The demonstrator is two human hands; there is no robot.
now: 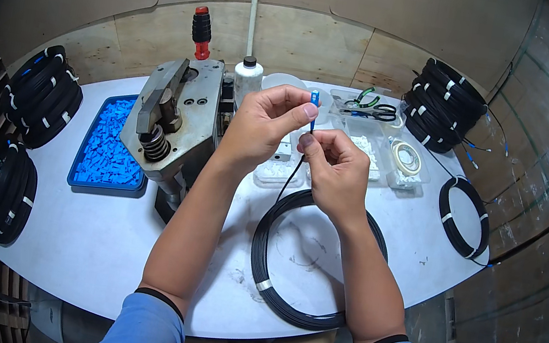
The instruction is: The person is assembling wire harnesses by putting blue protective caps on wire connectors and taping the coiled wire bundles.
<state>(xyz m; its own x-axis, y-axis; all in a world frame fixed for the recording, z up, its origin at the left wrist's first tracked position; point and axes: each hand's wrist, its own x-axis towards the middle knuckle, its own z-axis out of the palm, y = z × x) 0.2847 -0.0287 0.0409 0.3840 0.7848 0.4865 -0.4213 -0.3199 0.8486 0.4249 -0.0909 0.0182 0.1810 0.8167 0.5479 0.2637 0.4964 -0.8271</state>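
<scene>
Raised over the table, my left hand (269, 125) pinches a blue fiber optic connector (315, 100) between thumb and fingers, its pale tip pointing up. Just below it, my right hand (337, 169) is closed on the black cable (294, 173) that runs down from the connector. That cable leads to a black cable coil (262, 256), bound with white tape, which lies flat on the table under my forearms. Parts of the coil are hidden behind my right arm.
Left of my arms stands a metal press (186, 114) with a red-and-black handle, beside a tray (75, 172) of small blue pieces. Stacked coils (42, 95) sit at far left, more coils (443, 105) at right. Behind my hands are a bottle (248, 77), pliers (363, 99) and a tape roll (406, 158).
</scene>
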